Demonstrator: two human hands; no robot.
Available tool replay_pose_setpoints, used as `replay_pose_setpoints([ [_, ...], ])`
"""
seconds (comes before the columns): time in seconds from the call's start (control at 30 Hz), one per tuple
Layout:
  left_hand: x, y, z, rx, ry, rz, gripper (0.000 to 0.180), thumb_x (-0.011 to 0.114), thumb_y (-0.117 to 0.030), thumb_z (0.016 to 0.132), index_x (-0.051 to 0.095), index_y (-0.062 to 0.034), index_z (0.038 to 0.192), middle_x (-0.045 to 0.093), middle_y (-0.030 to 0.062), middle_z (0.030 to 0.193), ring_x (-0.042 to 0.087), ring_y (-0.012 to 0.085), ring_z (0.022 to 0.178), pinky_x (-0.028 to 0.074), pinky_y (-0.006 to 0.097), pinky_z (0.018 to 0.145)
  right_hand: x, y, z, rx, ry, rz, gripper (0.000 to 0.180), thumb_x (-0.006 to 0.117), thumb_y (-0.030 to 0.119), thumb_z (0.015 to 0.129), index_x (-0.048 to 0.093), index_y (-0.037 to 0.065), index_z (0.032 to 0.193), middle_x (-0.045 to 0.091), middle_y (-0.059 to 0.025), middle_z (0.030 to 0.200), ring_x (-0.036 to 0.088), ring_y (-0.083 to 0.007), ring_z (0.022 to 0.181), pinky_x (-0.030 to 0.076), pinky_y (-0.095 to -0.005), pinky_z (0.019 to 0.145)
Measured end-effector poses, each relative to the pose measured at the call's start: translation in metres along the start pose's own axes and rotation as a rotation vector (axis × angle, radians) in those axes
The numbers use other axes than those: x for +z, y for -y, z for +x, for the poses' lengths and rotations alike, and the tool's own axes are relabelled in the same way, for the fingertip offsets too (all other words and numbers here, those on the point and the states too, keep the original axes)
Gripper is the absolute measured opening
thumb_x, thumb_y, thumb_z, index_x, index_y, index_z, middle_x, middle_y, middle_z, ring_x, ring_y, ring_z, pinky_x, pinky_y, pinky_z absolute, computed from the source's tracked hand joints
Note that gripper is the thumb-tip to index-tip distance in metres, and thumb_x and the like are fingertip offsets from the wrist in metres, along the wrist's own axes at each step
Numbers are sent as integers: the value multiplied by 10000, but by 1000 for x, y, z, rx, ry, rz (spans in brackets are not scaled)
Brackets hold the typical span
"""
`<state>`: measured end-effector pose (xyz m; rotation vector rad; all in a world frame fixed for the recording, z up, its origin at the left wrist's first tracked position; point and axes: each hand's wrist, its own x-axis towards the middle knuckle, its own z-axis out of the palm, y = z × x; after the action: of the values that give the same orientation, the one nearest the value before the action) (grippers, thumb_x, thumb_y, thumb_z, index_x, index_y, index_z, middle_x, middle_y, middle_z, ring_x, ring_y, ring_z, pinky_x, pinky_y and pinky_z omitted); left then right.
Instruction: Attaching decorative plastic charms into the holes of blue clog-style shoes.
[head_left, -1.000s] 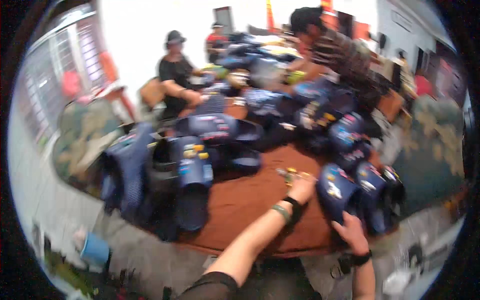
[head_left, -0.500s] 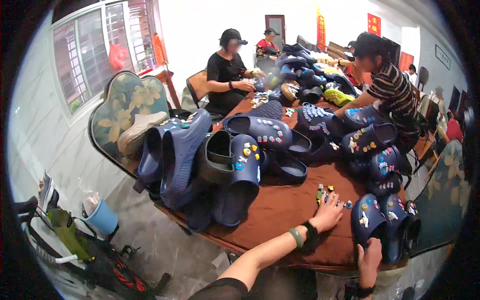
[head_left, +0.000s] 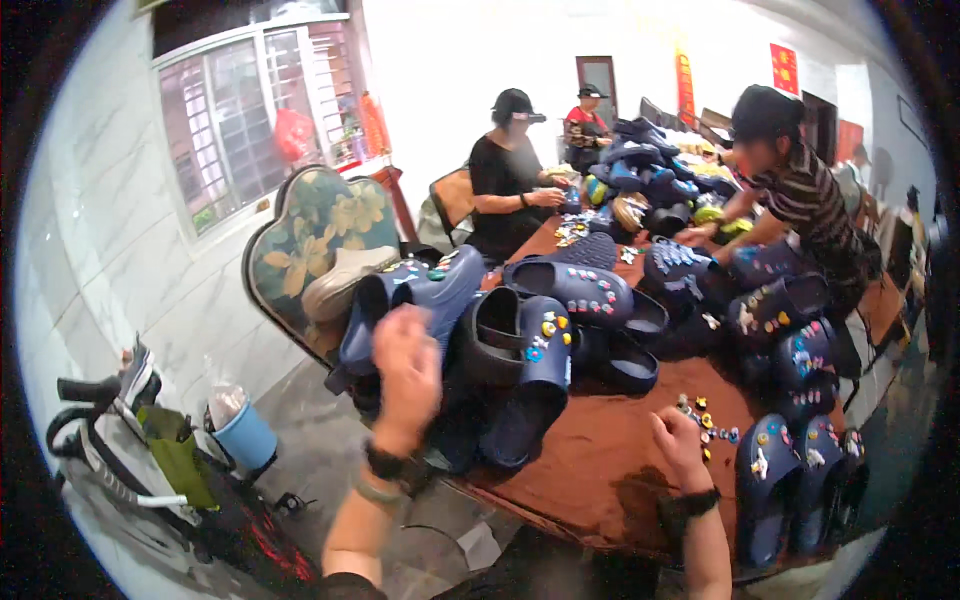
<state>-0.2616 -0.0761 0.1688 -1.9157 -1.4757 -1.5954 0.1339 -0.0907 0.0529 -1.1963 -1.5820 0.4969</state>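
Note:
My left hand (head_left: 407,375), smeared by motion, is raised in front of the dark blue clogs (head_left: 446,284) at the left of the table. Whether it touches them I cannot tell. My right hand (head_left: 682,448) hovers over the brown cloth with its fingers curled in; what they hold, if anything, is hidden. Just beyond it lie several small colourful shoe charms (head_left: 706,432). To its right stands a navy clog (head_left: 768,490) decorated with charms, next to another navy clog (head_left: 819,475). A clog (head_left: 535,375) with flower and yellow charms leans in the middle pile.
Brown cloth (head_left: 590,440) covers the table. More clogs (head_left: 640,170) are heaped at its far end. A person in black (head_left: 500,175) sits at the far left; another in stripes (head_left: 800,190) leans in from the right. A blue bin (head_left: 246,435) stands on the floor.
My left hand has left the charms and swung left to the clogs there. My right hand has come off the right-hand clog toward the charms. The view has shifted.

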Motion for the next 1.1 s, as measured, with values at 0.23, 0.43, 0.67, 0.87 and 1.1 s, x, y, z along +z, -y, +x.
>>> replay_pose_setpoints([
  [0.23,-11,114,93,-226,485,-339,445,508,27,816,512,50,1260,584,142,1230,540,209,1123,392,314,986,42,-61,1,-234,107,-127,177,599,215,882,606,50,817,612,-129,690,618,-271,632,478,-371,579],
  [0.43,0,166,119,-102,506,-275,389,523,35,816,546,60,1204,605,144,1111,559,220,1034,430,340,920,34,-70,-7,-274,62,-59,262,594,278,859,509,65,733,557,-174,642,574,-396,658,433,-476,564],
  [0.67,-53,148,112,-58,229,-148,355,533,38,805,568,62,1157,608,135,1057,565,218,984,443,344,877,42,-76,-9,-236,48,-97,248,589,276,850,509,66,747,585,-176,661,594,-392,668,464,-487,593],
  [0.87,-46,27,62,68,286,-387,327,542,41,795,588,64,1118,609,128,1011,571,216,940,454,347,841,38,-87,-2,-41,-120,-341,236,603,270,834,539,56,757,595,-176,666,609,-379,657,481,-473,587],
  [1.1,62,-163,-65,342,707,-218,323,567,52,686,628,19,1001,547,117,846,558,272,793,451,335,708,12,-105,2,-18,-89,-337,211,623,287,823,584,79,816,621,-140,721,621,-350,716,485,-449,630],
])
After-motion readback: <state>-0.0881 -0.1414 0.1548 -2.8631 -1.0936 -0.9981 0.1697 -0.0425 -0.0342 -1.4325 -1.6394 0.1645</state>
